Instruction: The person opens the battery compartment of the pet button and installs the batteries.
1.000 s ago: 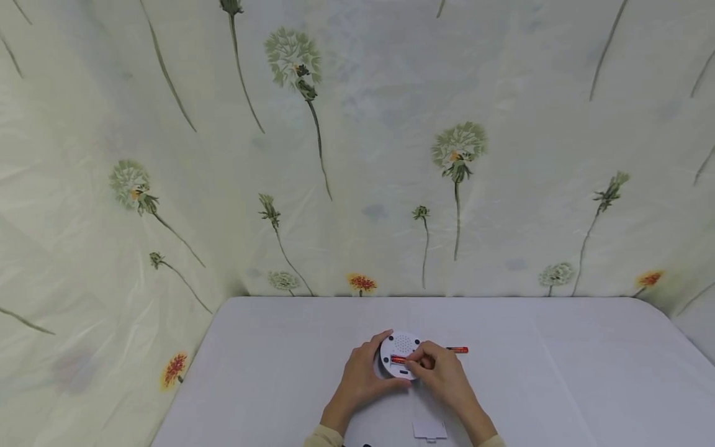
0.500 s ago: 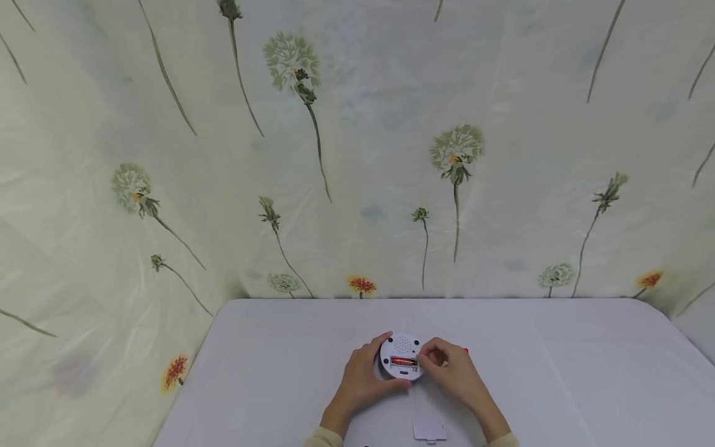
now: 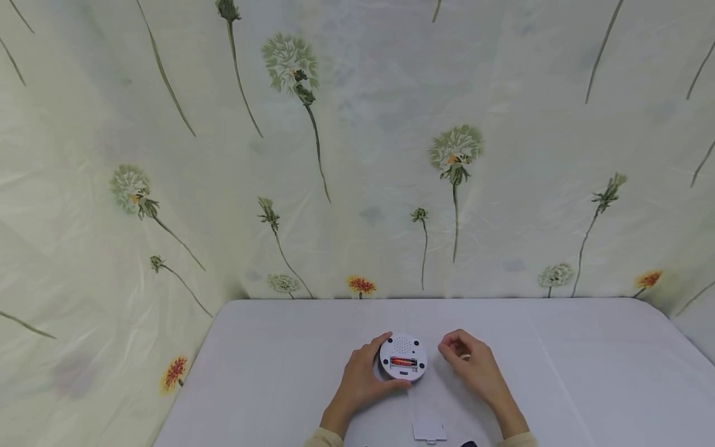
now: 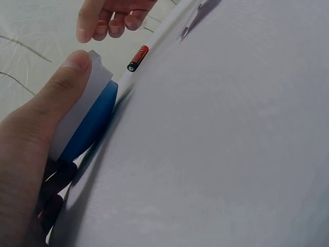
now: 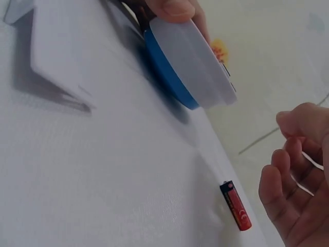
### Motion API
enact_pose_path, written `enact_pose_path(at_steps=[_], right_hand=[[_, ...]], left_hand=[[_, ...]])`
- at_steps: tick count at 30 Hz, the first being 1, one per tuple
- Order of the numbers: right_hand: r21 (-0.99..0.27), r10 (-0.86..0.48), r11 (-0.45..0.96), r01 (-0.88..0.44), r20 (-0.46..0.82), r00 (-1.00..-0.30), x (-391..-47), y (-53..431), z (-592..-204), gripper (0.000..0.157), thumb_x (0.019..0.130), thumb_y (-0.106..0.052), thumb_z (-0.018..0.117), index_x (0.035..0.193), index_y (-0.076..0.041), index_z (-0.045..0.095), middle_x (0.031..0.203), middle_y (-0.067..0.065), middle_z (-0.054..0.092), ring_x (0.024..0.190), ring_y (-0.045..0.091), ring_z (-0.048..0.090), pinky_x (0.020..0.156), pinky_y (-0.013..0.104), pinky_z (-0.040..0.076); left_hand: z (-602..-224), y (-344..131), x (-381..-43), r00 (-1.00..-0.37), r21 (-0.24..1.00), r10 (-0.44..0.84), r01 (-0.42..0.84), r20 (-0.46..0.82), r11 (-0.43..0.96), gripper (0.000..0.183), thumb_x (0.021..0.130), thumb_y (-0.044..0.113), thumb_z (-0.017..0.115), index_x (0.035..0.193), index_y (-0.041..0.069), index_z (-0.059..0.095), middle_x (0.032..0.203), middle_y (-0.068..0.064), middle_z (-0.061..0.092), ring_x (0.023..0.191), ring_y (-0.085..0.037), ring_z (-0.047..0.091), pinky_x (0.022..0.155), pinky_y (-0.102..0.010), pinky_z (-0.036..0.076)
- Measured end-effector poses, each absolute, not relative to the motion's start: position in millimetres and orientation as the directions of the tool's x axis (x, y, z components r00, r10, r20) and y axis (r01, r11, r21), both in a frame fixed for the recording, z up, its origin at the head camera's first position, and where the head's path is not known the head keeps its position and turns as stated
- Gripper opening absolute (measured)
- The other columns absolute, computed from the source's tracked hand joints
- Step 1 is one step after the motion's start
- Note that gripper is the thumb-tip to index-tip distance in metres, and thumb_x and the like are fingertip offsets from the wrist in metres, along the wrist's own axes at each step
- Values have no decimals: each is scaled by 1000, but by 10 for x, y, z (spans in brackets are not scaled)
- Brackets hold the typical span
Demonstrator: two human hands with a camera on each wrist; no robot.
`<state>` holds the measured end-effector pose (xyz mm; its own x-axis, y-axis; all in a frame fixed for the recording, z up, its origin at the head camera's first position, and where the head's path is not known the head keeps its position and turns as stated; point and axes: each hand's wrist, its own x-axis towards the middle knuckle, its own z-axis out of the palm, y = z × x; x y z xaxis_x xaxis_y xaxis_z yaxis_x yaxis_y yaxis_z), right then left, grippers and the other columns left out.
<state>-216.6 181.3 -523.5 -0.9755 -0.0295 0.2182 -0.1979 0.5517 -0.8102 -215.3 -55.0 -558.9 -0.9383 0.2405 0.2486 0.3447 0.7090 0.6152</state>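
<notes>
Occluded and cropped items
Head view: right hand (image 3: 472, 366) hides loose battery (image 5: 236, 206); bottom edge crops dark object (image 3: 469, 444), identity unclear; print on battery in device (image 3: 402, 346) too small to read. Right wrist view: top edge crops lid (image 5: 57, 56).

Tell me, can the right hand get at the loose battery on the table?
Probably yes: the right hand seems to hold nothing, and the loose battery lies near it on the table, with nothing visible between them in the right wrist view.
</notes>
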Motion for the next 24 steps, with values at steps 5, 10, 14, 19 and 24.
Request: enact_pose_path(at_steps=[5, 10, 14, 19, 24], right_hand=[[-799, -15, 558, -224, 261, -965, -2165, 1896, -5236, 10, 81, -30, 63, 84, -23, 57, 70, -5, 55, 68, 6, 51, 60, 18, 43], [-768, -9, 583, -265, 320, -947, -2173, 1946, -5257, 10, 81, -25, 64, 86, -22, 57, 77, -8, 55, 74, 4, 51, 63, 19, 45], [-717, -5, 630, -299, 381, -925, -2184, 2000, -5276, 15, 80, -21, 65, 93, -20, 58, 86, -8, 54, 79, 4, 50, 67, 20, 44], [-656, -8, 698, -287, 394, -919, -2199, 2107, -5320, 23, 80, -22, 65, 101, -17, 59, 97, -4, 54, 90, 11, 48, 76, 29, 38], [-628, -46, 722, -292, 377, -925, -2203, 2172, -5357, 28, 80, -21, 65, 106, -12, 60, 101, 4, 56, 96, 20, 49, 81, 37, 34]], left_hand=[[-5587, -551, -2143, -940, 620, 240, 340, 242, 707, 92, 53, 74, 61, 133, 43, 27, 124, 15, 50, 101, -8, 49, 84, -33, 40], [-5589, -550, -2139, -942, 623, 240, 335, 235, 707, 92, 53, 73, 62, 133, 43, 27, 125, 15, 49, 102, -9, 49, 85, -33, 40], [-5589, -550, -2139, -939, 623, 247, 345, 241, 702, 92, 54, 72, 62, 134, 41, 28, 125, 14, 50, 102, -8, 49, 85, -33, 40], [-5590, -551, -2145, -936, 624, 252, 350, 244, 699, 92, 54, 73, 62, 134, 41, 28, 125, 15, 49, 102, -7, 48, 85, -33, 40], [-5587, -549, -2154, -938, 623, 249, 347, 241, 701, 92, 54, 74, 60, 134, 41, 28, 126, 15, 49, 103, -6, 49, 86, -33, 40]])
